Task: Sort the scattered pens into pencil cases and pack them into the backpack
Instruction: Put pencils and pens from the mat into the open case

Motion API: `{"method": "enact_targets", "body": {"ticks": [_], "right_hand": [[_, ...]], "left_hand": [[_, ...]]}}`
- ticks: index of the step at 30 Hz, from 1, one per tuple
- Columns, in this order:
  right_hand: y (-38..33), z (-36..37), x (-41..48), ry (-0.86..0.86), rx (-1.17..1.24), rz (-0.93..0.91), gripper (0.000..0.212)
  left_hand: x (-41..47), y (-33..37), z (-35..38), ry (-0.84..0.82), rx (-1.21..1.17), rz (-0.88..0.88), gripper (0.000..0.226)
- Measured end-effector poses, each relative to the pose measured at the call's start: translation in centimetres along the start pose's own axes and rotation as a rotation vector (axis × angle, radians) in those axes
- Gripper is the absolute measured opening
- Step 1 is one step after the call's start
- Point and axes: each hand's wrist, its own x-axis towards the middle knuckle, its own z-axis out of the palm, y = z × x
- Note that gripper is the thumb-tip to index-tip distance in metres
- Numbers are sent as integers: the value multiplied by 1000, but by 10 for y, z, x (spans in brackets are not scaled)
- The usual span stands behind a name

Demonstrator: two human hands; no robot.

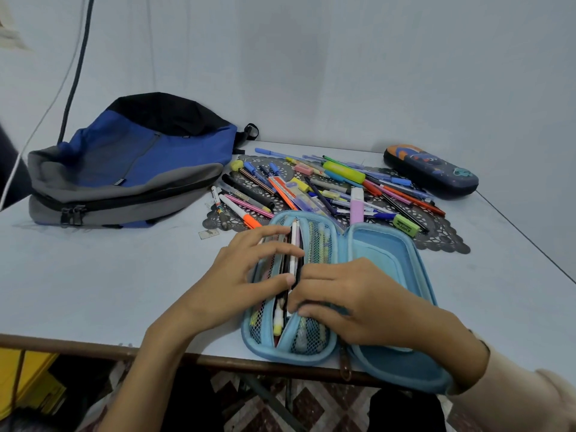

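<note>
A blue case point(389, 244) lies open at the near edge of the tabletop point(109, 275), its right half bare. The left hand point(243, 275) lies wide, fingers straight across the packed pens point(293, 257) in the left half. The right hand point(358, 304) has bent fingers with their tips on the mesh flap point(314, 244); whether it grips the flap cannot be told. Just beyond, loose pens point(343, 173) lie heaped on a dark mat point(445, 241). The backpack point(140, 157) lies flat at far left, and a dark case point(433, 171) sits closed at far right.
</note>
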Motion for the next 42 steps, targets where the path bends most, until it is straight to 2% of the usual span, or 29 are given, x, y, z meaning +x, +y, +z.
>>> {"method": "enact_targets", "body": {"ticks": [9,18,21,24,26,30,33,42], "right_hand": [[-3,7,2,63,-73,-65,16],[-5,8,3,134,-174,-89,18],[-4,9,3,131,-164,-84,20],[-3,9,3,86,-104,-61,19],[-2,5,4,30,-54,-44,14],[-1,-4,6,-36,-22,-22,10],[3,-7,11,-63,-70,-11,5],[62,-4,18,-32,-296,111,19]], "left_hand": [[15,2,-3,-15,37,20,34],[15,1,-9,-102,167,23,45],[18,6,-11,-131,205,-16,45],[18,5,-8,-82,104,12,51],[19,2,-8,-114,93,-14,59],[28,3,-18,-251,362,-75,83],[32,14,-23,-305,547,-93,86],[39,19,-28,-363,610,-96,82]]}}
